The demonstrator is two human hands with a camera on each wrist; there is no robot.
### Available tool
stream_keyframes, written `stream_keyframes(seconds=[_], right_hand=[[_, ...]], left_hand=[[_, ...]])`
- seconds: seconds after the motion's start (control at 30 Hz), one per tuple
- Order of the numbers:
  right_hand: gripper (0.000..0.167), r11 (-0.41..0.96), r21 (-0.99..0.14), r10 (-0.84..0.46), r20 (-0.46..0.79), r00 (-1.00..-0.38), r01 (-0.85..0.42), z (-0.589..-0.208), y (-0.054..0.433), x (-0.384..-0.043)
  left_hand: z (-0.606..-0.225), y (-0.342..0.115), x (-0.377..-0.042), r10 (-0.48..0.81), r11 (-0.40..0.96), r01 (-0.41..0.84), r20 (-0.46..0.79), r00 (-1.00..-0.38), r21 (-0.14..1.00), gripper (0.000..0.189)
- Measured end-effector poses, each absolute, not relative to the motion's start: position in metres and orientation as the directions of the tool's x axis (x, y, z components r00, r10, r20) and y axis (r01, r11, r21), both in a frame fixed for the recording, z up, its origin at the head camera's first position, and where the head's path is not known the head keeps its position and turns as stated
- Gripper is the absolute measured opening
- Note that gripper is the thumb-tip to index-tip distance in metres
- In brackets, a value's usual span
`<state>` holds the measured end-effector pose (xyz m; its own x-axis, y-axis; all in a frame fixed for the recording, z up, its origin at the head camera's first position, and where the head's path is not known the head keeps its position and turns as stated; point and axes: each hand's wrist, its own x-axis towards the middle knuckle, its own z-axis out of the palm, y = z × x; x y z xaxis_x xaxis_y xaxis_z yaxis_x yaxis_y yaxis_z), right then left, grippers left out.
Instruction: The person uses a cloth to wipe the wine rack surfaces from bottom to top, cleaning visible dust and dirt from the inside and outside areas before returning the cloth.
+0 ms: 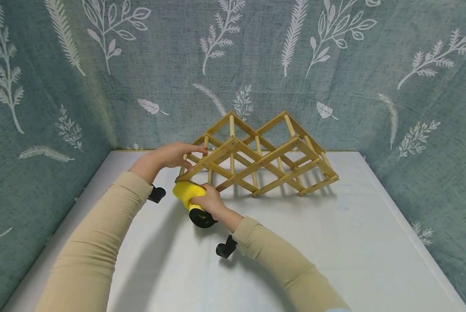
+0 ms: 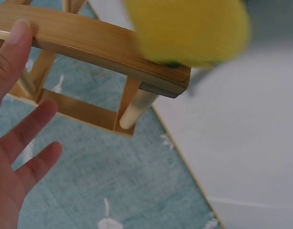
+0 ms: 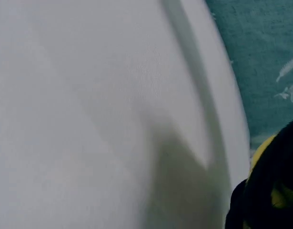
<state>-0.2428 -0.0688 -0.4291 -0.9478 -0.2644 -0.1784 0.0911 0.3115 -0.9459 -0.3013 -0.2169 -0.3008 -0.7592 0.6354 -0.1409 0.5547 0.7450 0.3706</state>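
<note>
A folding wooden wine rack (image 1: 262,162) stands toward the back of the table, its crossed slats spread into diamonds. At its left end my left hand (image 1: 174,155) holds a slat, thumb (image 2: 16,36) on the wood and other fingers spread apart in the left wrist view. My right hand (image 1: 208,200) grips a soft yellow thing (image 1: 187,193) with a black ring-shaped end (image 1: 202,218). In the left wrist view this yellow thing (image 2: 189,33), blurred, overlaps the slat's end. Only its black and yellow edge (image 3: 260,200) shows in the right wrist view, with my right hand hidden.
The table (image 1: 334,242) has a white cover. Blue-green cloth (image 1: 170,86) with white leaf prints hangs behind it and at both sides, close behind the rack. A black wrist-worn device (image 1: 156,193) shows by my left wrist, another (image 1: 226,248) by my right.
</note>
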Motion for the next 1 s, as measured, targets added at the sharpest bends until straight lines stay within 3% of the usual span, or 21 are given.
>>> stream_keyframes(seconds=[0.3, 0.5, 0.87, 1.0], right_hand=[[0.054, 0.215, -0.969, -0.178, -0.163, -0.970, 0.123, -0.398, -0.026, -0.245], [0.049, 0.098, -0.980, -0.164, -0.189, -0.968, 0.174, -0.375, 0.006, -0.240], [0.041, -0.087, -0.990, -0.122, -0.102, -0.987, 0.113, -0.323, 0.068, -0.238], [0.036, -0.190, -0.981, -0.083, -0.015, -0.996, 0.031, -0.306, 0.079, -0.236]], left_hand=[[-0.300, -0.217, -0.303, 0.630, 0.751, 0.544, -0.158, -0.761, 0.374, 0.065], [-0.302, -0.216, -0.303, 0.627, 0.756, 0.547, -0.159, -0.763, 0.359, 0.065], [-0.304, -0.216, -0.302, 0.602, 0.774, 0.524, -0.157, -0.783, 0.355, 0.067], [-0.306, -0.218, -0.300, 0.609, 0.765, 0.528, -0.148, -0.779, 0.370, 0.066]])
